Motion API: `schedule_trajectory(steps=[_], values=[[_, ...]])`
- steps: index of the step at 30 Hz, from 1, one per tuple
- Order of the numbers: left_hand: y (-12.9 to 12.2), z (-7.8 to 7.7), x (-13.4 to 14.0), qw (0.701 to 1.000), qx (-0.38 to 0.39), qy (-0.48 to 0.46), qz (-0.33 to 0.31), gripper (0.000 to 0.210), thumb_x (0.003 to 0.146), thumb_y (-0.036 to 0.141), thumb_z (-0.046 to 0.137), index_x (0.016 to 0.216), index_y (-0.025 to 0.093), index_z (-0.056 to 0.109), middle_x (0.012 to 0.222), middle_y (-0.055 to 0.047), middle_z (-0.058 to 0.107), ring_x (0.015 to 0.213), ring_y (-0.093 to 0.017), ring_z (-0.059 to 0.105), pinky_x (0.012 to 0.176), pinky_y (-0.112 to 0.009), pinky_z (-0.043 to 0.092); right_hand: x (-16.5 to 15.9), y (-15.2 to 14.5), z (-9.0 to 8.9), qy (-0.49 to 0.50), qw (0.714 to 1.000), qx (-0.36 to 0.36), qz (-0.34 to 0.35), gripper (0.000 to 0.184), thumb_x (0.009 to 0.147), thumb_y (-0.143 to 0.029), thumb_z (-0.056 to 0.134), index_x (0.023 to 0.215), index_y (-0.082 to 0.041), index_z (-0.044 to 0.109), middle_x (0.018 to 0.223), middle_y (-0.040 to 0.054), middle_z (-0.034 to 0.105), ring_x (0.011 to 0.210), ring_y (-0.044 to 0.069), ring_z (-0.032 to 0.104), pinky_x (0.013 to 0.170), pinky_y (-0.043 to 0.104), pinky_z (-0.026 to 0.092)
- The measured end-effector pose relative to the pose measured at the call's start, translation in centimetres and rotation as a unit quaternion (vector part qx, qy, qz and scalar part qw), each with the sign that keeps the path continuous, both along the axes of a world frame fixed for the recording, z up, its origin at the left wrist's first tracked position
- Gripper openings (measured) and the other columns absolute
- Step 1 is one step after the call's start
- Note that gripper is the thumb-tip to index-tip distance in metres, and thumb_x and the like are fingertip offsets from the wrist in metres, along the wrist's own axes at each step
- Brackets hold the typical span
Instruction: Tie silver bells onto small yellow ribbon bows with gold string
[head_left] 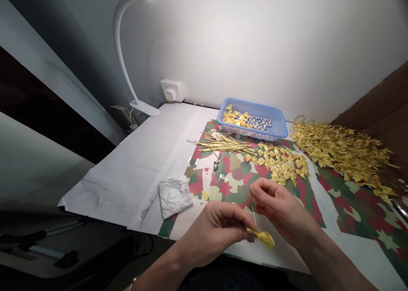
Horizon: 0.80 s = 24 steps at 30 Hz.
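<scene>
Low over the table's front edge, my left hand (219,225) pinches a yellow ribbon bow (265,240) between thumb and fingers. A thin cord (254,213) runs up from the bow to my right hand (276,202), whose thumb and forefinger are closed on its upper end. Beyond my hands, loose yellow bows (283,161) lie spread on the camouflage-patterned sheet (247,178). To their left is a bundle of gold ties (226,143), with a few small silver bells (216,165) in front of it.
A blue plastic basket (277,131) with yellow bows and silver bells stands by the wall. A large heap of yellow bows with ties (344,155) lies at the right. Crumpled white paper (174,196) sits at the left, and a clip-on lamp (123,57) stands at the back left.
</scene>
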<state>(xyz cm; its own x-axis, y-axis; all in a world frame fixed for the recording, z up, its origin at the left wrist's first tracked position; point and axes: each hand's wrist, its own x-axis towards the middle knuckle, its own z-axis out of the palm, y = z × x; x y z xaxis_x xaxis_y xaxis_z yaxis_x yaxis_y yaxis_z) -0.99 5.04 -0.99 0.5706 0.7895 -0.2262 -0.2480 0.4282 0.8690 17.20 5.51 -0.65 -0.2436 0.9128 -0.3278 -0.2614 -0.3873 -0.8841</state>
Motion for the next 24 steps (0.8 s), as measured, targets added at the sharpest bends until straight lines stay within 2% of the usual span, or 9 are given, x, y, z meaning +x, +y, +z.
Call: schedule_trajectory(steps=[3,6,9,13,19,22,23,24], values=[[0.3,0.3,0.0,0.999,-0.025,-0.039,0.001,0.006,0.073,0.018,0.083,0.076,0.015,0.079,0.070,-0.004,0.077,0.064,-0.013,0.069,0.066,-0.022,0.055,-0.2,0.9,-0.6,0.038,0.996,-0.033,-0.076,0.037,0.075,-0.046,0.080,0.077,-0.017,0.056,0.080,-0.0014,0.055,0.059,0.005,0.047,0.045,0.011,0.040],[0.4,0.6,-0.2,0.997,-0.032,-0.063,-0.011,0.008,0.073,0.017,0.083,0.077,0.014,0.077,0.070,-0.004,0.077,0.062,-0.012,0.069,0.065,-0.021,0.055,0.3,1.7,-0.8,0.060,0.988,-0.037,-0.139,0.039,0.067,-0.041,0.086,0.078,-0.018,0.057,0.077,-0.0035,0.053,0.052,0.002,0.044,0.041,0.009,0.044],[0.4,0.7,-0.3,0.996,-0.037,-0.078,-0.023,0.009,0.071,0.017,0.084,0.075,0.014,0.076,0.069,-0.004,0.076,0.061,-0.012,0.069,0.065,-0.022,0.056,1.5,2.6,-0.7,0.066,0.976,0.001,-0.208,0.036,0.067,-0.032,0.087,0.077,-0.019,0.055,0.075,-0.0067,0.051,0.045,-0.001,0.037,0.050,0.010,0.054],[0.1,0.7,-0.4,0.995,-0.043,-0.092,-0.024,0.010,0.070,0.018,0.085,0.074,0.014,0.076,0.068,-0.003,0.076,0.061,-0.011,0.070,0.065,-0.021,0.056,3.6,3.7,-0.7,0.049,0.959,0.058,-0.275,0.038,0.067,-0.029,0.088,0.078,-0.019,0.053,0.074,-0.0091,0.051,0.044,-0.003,0.037,0.065,0.013,0.060],[-0.2,0.6,-0.4,0.995,-0.028,-0.090,-0.020,0.010,0.071,0.018,0.084,0.075,0.014,0.076,0.070,-0.004,0.076,0.063,-0.012,0.068,0.066,-0.022,0.055,4.8,3.5,-1.0,-0.009,0.950,0.096,-0.297,0.038,0.069,-0.034,0.087,0.084,-0.021,0.056,0.074,-0.0099,0.054,0.043,-0.003,0.037,0.069,0.018,0.060],[-0.7,0.7,-0.6,0.999,0.025,-0.038,0.000,0.004,0.077,0.017,0.078,0.080,0.015,0.075,0.074,-0.004,0.075,0.068,-0.014,0.069,0.068,-0.024,0.054,4.0,1.2,-0.5,-0.039,0.956,0.106,-0.272,0.035,0.074,-0.030,0.084,0.096,-0.026,0.057,0.075,-0.0097,0.057,0.043,-0.001,0.038,0.065,0.019,0.058],[-0.9,0.8,-0.6,0.998,0.053,-0.008,0.012,0.005,0.079,0.016,0.075,0.085,0.016,0.075,0.076,-0.004,0.075,0.071,-0.015,0.069,0.070,-0.025,0.054,3.6,0.1,-0.2,-0.051,0.961,0.107,-0.250,0.030,0.077,-0.031,0.082,0.096,-0.026,0.058,0.075,-0.0086,0.058,0.042,0.000,0.037,0.061,0.018,0.055],[-1.1,0.8,-0.7,0.996,0.081,0.021,0.024,0.011,0.081,0.015,0.073,0.091,0.018,0.075,0.079,-0.003,0.075,0.074,-0.016,0.070,0.072,-0.026,0.054,3.2,-1.1,0.0,-0.063,0.967,0.100,-0.226,0.025,0.081,-0.032,0.079,0.094,-0.023,0.061,0.078,-0.0050,0.060,0.046,0.001,0.042,0.056,0.018,0.052]])
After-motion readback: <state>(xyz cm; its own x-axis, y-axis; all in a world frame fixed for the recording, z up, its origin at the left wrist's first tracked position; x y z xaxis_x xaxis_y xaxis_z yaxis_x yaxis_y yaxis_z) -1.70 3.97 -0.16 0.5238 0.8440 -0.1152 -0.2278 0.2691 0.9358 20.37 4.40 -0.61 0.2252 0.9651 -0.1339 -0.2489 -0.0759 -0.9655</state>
